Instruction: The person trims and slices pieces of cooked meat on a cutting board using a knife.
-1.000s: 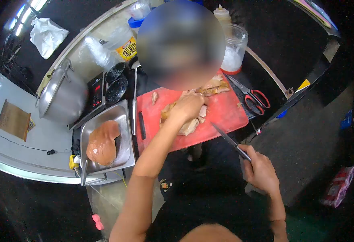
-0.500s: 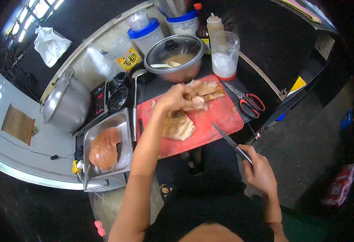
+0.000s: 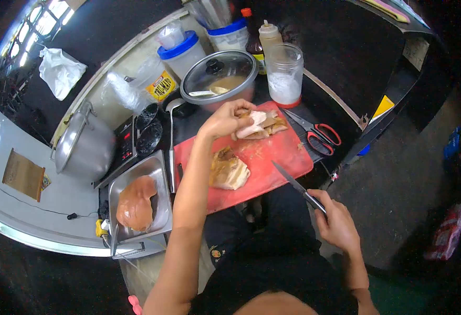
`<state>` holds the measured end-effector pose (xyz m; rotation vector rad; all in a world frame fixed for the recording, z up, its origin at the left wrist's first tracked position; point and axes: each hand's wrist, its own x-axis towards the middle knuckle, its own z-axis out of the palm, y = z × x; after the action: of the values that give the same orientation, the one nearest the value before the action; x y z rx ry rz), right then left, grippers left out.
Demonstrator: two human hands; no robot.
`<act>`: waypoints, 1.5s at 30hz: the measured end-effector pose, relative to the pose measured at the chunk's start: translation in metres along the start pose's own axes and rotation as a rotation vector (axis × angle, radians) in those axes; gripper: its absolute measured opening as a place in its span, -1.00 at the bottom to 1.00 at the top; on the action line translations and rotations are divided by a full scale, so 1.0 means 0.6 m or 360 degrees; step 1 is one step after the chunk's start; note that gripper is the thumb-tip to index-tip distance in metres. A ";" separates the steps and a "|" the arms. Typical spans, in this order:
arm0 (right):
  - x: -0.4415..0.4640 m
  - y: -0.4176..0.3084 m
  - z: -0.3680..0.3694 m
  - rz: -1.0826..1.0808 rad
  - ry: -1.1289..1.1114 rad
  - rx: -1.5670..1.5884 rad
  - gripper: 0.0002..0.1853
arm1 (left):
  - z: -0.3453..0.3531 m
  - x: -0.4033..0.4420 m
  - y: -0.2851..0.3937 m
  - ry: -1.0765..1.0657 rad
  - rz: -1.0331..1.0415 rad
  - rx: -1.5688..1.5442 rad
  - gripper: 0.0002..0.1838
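At the back of the red cutting board (image 3: 275, 170), my left hand (image 3: 229, 119) pinches a piece of cooked meat (image 3: 262, 126), white inside with a browned outside. Its fingertips are partly hidden. Nearer the front of the board lies a larger piece of browned cooked meat (image 3: 229, 170), beside my left forearm. My right hand (image 3: 338, 223) is wrapped round the dark handle of a knife (image 3: 293, 182). The blade points forward and left, its tip over the board's right part.
Red-handled scissors (image 3: 322, 137) lie right of the board. A steel tray (image 3: 159, 210) with a pinkish meat slab (image 3: 136, 205) and a ladle (image 3: 173, 142) are on the left. Behind stand a lidded bowl (image 3: 236, 63), a jar of white grains (image 3: 284, 84) and a pot (image 3: 86, 144).
My left hand has moved back slightly and now grips cooked meat at the board's rear. The right hand keeps the knife in nearly the same place. The view has shifted a little.
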<state>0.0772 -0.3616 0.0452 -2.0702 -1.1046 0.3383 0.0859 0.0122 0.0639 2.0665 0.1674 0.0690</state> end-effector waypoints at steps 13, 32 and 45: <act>0.007 -0.008 0.003 0.0188 -0.0125 0.0070 -0.55 | 0.007 0.053 -0.029 0.0353 0.0170 0.0895 -0.63; 0.071 -0.051 0.095 -0.0220 -0.0140 -0.0182 -0.49 | 0.044 -0.194 -0.047 0.0978 -0.0006 0.0976 -0.76; 0.084 -0.042 0.116 -0.0196 -0.0067 -0.0204 -0.47 | 0.080 -0.221 -0.065 0.0651 0.0009 0.0708 -0.42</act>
<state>0.0548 -0.2783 0.0215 -2.1026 -1.3026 0.2570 -0.0429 -0.0308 0.0092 2.4746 0.4623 0.4984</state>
